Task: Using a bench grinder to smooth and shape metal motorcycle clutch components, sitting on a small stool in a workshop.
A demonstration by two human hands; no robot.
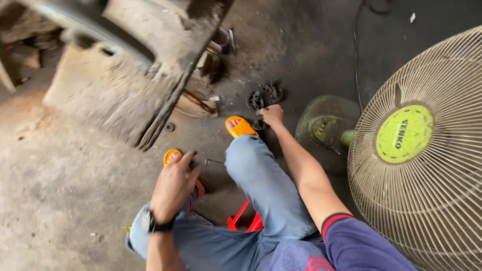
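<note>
A concrete floor [60, 190] is seen from above, with a grimy slab-like machine body [130, 85] raised at upper left. The left hand [173, 188], a dark watch at its wrist, is rested on the left knee with fingers loosely curled and nothing held; an orange sandal [171, 154] is shown just beyond it. The right arm is stretched forward past the other orange sandal [241, 126], and the right hand [272, 115] is closed on a small dark metal part [259, 123] at the floor, just beside two toothed metal pieces [264, 95]. The part is judged stiff, heavy for its bulk and possibly greasy, best pinched at its rim. A cream pedestal fan [427, 160] is set at right
</note>
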